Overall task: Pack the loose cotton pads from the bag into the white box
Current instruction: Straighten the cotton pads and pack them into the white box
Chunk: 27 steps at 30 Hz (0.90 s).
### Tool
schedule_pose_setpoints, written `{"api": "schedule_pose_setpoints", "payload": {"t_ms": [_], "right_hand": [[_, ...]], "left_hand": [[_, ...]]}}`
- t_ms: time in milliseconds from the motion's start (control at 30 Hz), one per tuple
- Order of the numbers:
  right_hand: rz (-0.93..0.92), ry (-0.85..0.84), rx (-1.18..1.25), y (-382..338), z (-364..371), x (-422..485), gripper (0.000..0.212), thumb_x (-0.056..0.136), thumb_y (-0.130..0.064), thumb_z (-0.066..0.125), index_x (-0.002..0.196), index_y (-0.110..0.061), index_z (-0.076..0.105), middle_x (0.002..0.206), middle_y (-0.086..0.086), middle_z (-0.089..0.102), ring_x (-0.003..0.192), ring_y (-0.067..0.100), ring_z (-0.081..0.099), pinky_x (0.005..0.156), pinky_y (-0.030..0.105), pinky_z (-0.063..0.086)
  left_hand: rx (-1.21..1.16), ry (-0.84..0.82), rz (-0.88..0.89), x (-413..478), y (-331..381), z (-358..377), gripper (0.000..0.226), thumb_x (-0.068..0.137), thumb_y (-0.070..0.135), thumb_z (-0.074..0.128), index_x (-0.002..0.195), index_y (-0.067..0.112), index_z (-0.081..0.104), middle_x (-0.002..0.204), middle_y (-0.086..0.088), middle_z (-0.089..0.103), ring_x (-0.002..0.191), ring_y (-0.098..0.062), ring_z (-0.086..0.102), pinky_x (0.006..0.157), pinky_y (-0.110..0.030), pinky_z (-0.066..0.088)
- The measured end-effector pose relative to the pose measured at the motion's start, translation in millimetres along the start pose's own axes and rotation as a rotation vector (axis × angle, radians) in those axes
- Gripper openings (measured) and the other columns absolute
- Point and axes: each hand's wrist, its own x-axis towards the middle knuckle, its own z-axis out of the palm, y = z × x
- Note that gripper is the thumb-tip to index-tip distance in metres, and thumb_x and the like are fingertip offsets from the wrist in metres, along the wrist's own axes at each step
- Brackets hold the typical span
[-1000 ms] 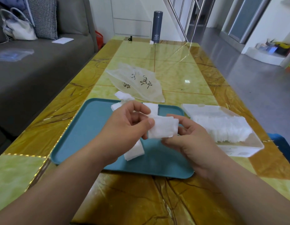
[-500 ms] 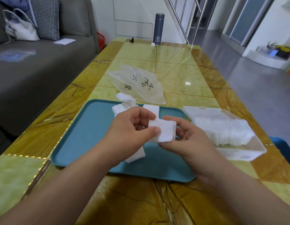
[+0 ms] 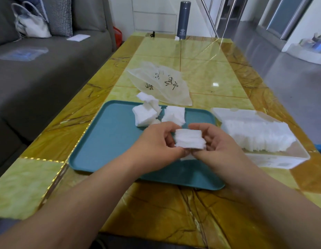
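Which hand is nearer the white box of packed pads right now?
Right. The right hand grips the pad stack beside the white box; the left hand grips the stack's other side, farther off over the teal tray.

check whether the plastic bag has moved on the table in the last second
No. The bag lies just beyond the far rim of the teal tray, exactly as before; only the camera shifted.
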Motion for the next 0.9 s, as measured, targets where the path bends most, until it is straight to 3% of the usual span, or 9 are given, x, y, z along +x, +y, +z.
{"api": "schedule_pose_setpoints", "payload": {"t_ms": [100, 167, 267, 367, 467, 567, 667, 767, 900], "right_hand": [[0.027, 0.052, -0.201, 5.2, 4.8, 2.0, 0.051, 0.09, 0.001, 0.066, 0.118, -0.042, 0.063, 0.11, -0.013, 0.074, 0.101, 0.006, 0.07, 0.092, 0.029, 0.059], [0.03, 0.054, -0.238, 4.5, 9.6, 1.9, 0.055, 0.089, 0.001, 0.062, 0.119, -0.044, 0.059, 0.109, -0.017, 0.069, 0.095, 0.001, 0.067, 0.078, 0.012, 0.055], [0.068, 0.036, -0.182, 2.4, 13.4, 1.4, 0.07, 0.09, 0.007, 0.057, 0.143, -0.038, 0.05, 0.119, -0.016, 0.06, 0.092, -0.011, 0.055, 0.068, -0.005, 0.04], [0.081, 0.036, -0.116, 2.6, 19.3, 3.8, 0.083, 0.09, 0.013, 0.053, 0.156, -0.033, 0.038, 0.131, -0.019, 0.05, 0.094, -0.015, 0.051, 0.067, -0.01, 0.036], [0.122, 0.017, -0.007, 5.0, 24.0, 4.7, 0.094, 0.086, 0.019, 0.046, 0.158, -0.041, 0.032, 0.121, -0.027, 0.052, 0.085, -0.015, 0.056, 0.067, -0.003, 0.045], [0.119, 0.001, 0.017, 5.6, 24.4, 4.5, 0.097, 0.084, 0.021, 0.044, 0.159, -0.04, 0.031, 0.146, -0.016, 0.05, 0.105, -0.004, 0.058, 0.07, 0.0, 0.046], [0.061, 0.019, -0.074, -3.4, 18.5, 0.9, 0.083, 0.088, 0.012, 0.052, 0.156, -0.033, 0.038, 0.132, -0.011, 0.057, 0.106, -0.003, 0.059, 0.075, 0.0, 0.046], [-0.034, 0.084, -0.156, -8.9, 0.8, -1.3, 0.065, 0.085, 0.001, 0.065, 0.14, -0.031, 0.055, 0.124, -0.009, 0.069, 0.111, 0.007, 0.068, 0.095, 0.024, 0.057], [-0.057, 0.13, -0.009, -20.0, -25.7, -6.6, 0.048, 0.08, 0.0, 0.074, 0.123, -0.02, 0.071, 0.109, -0.003, 0.079, 0.104, 0.011, 0.074, 0.096, 0.037, 0.061]], "left_hand": [[0.073, -0.022, -0.021, 1.2, -0.9, 3.1, 0.023, 0.075, 0.03, 0.087, 0.091, 0.027, 0.07, 0.066, 0.006, 0.065, 0.054, -0.001, 0.053, 0.052, -0.018, 0.041], [0.124, -0.031, -0.047, 2.4, -3.5, 3.6, 0.027, 0.073, 0.033, 0.087, 0.091, 0.028, 0.069, 0.064, 0.009, 0.064, 0.053, 0.0, 0.053, 0.052, -0.018, 0.04], [0.148, -0.054, -0.062, 2.9, -3.9, 5.3, 0.029, 0.072, 0.034, 0.087, 0.094, 0.029, 0.068, 0.06, 0.012, 0.059, 0.05, 0.002, 0.05, 0.049, -0.017, 0.035], [0.129, -0.054, -0.059, 2.1, -4.1, 9.3, 0.026, 0.075, 0.034, 0.084, 0.094, 0.028, 0.067, 0.06, 0.013, 0.059, 0.051, 0.003, 0.052, 0.047, -0.012, 0.033], [0.134, -0.051, -0.05, 1.8, -4.5, 11.6, 0.024, 0.08, 0.039, 0.079, 0.097, 0.03, 0.066, 0.071, 0.011, 0.068, 0.064, 0.001, 0.062, 0.055, -0.014, 0.041], [0.13, -0.048, -0.037, 0.2, -2.8, 10.1, 0.019, 0.081, 0.033, 0.079, 0.095, 0.03, 0.065, 0.07, 0.01, 0.066, 0.062, 0.002, 0.059, 0.054, -0.013, 0.039], [0.123, -0.001, -0.018, -1.4, 1.2, 7.9, 0.015, 0.08, 0.028, 0.081, 0.084, 0.029, 0.066, 0.058, 0.016, 0.058, 0.053, 0.001, 0.052, 0.05, -0.014, 0.037], [-0.002, 0.09, 0.021, -4.5, 13.2, 5.8, 0.015, 0.077, 0.025, 0.085, 0.087, 0.026, 0.074, 0.057, 0.015, 0.054, 0.052, 0.0, 0.047, 0.051, -0.015, 0.037], [-0.178, 0.086, 0.048, -11.2, 32.9, 4.8, 0.024, 0.075, 0.035, 0.088, 0.095, 0.03, 0.077, 0.076, -0.01, 0.067, 0.065, -0.015, 0.058, 0.06, -0.023, 0.048]]}}
